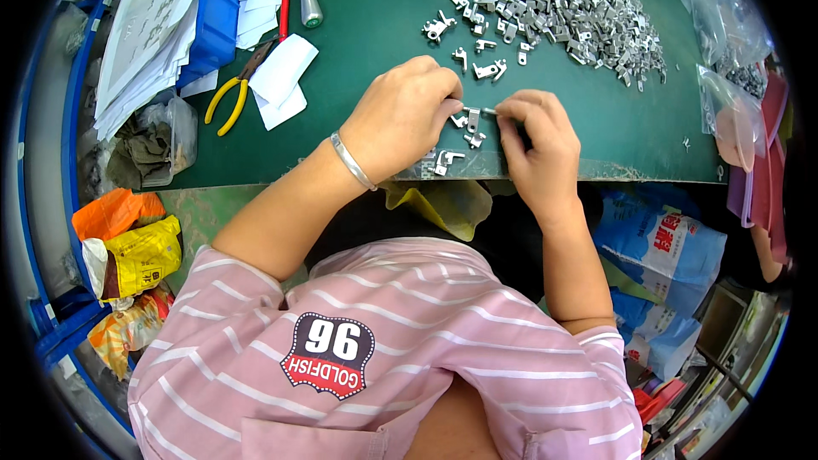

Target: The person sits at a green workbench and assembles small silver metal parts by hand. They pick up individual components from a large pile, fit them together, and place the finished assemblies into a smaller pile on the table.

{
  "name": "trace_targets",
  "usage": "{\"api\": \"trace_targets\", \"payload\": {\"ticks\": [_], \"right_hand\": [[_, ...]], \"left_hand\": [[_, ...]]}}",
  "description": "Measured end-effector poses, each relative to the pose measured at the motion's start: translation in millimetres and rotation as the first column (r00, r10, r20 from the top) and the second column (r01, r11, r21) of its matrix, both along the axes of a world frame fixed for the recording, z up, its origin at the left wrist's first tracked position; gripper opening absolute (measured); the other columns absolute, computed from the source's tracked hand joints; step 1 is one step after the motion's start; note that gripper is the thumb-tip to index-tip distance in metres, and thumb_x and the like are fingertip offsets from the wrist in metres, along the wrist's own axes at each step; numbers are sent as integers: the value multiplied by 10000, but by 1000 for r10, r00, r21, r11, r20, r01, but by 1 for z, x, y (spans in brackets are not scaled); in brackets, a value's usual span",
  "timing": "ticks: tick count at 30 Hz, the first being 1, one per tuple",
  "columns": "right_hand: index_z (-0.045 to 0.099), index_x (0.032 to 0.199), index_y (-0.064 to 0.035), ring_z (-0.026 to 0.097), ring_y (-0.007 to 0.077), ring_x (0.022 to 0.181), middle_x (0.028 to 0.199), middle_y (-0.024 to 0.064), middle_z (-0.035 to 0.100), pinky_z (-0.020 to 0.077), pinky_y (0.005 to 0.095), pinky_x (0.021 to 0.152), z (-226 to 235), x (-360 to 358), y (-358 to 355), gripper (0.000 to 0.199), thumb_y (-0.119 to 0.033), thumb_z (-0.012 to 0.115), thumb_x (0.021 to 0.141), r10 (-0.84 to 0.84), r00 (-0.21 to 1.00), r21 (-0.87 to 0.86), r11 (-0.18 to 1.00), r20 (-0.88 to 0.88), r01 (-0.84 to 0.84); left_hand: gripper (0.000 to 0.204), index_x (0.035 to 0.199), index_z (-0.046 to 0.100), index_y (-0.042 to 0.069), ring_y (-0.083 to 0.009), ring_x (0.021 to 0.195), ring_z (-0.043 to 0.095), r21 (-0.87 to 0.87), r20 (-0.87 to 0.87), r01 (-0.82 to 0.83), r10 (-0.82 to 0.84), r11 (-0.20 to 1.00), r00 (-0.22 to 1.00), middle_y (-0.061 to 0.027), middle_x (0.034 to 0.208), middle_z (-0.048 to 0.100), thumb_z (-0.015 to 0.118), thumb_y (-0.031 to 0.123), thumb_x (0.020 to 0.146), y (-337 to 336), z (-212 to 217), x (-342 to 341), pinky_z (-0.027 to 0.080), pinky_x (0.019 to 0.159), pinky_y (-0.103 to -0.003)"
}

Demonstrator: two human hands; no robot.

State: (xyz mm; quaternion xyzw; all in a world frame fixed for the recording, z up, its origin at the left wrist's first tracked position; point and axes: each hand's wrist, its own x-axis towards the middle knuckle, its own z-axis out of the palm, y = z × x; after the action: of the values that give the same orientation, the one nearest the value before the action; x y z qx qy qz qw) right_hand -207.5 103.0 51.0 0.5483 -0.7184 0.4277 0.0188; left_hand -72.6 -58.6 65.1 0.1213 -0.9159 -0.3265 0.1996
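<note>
So, both hands busy at the near edge of the green mat (383, 25): left hand (400, 115) pinched shut on a small metal bracket (472, 117), right hand (532, 140) pinched on a tiny pin (489, 110) touching that bracket. Few loose brackets (443, 159) just below the fingers. Big heap of same parts (579, 4) farther back right, yellow-handled pliers (232, 94) off left.

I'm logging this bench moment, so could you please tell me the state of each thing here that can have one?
left hand: closed on a small metal bracket
right hand: fingertips pinching a small pin at the bracket
yellow-handled pliers: lying flat, handles spread
pile of metal parts: loose heap
clear bags: lying slack
</note>
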Motion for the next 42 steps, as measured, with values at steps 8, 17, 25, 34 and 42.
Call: {"api": "trace_targets", "payload": {"ticks": [8, 17, 25, 34, 42], "right_hand": [[696, 980, -21, 636, 316, 953, 995, 126, 672, 516, 395, 823, 9, -13, -19, 185, 32, 684, 803, -45, 999, -65, 997, 14, 46], [680, 906, -21, 606, 316, 937, 999, 111, 654, 508, 397, 816, 7, -20, -22, 163, 45, 711, 760, 254, 966, 62, 966, -50, -251], [666, 980, -38, 622, 321, 962, 996, 115, 668, 505, 411, 818, 6, -20, -39, 218, -20, 730, 773, 104, 993, 33, 994, -56, -102], [692, 939, -12, 632, 303, 884, 935, 115, 643, 521, 370, 778, 28, -28, -32, 172, 53, 707, 780, 496, 791, 39, 839, 358, -543], [698, 926, -45, 612, 323, 860, 892, 114, 651, 499, 432, 781, 11, -39, -57, 164, 34, 664, 786, 150, 954, 164, 980, -261, -110]], "left_hand": [[164, 1011, 683, 31, -234, 754, 610, 102, 17, 56, -58, 993, 998, -103, 913, 594, 713, 124, 879, -1, 12, 16, 508, 704, -345], [254, 1076, 653, 42, -324, 849, 612, 2, -65, -48, 48, 999, 997, -134, 968, 585, 732, 93, 840, -3, 9, -4, 501, 762, -392], [150, 918, 599, 27, -359, 876, 622, -140, -57, -95, 88, 986, 994, -156, 912, 610, 687, 22, 796, -13, -2, -25, 503, 751, -420], [128, 893, 595, 22, -335, 818, 615, -44, -138, 29, -34, 999, 990, -138, 878, 593, 622, -28, 779, -15, 9, 5, 499, 726, -399], [175, 957, 642, 29, -340, 903, 610, -107, 23, 152, -151, 983, 988, -132, 905, 608, 722, 83, 812, -23, 1, -13, 501, 803, -411]]}}
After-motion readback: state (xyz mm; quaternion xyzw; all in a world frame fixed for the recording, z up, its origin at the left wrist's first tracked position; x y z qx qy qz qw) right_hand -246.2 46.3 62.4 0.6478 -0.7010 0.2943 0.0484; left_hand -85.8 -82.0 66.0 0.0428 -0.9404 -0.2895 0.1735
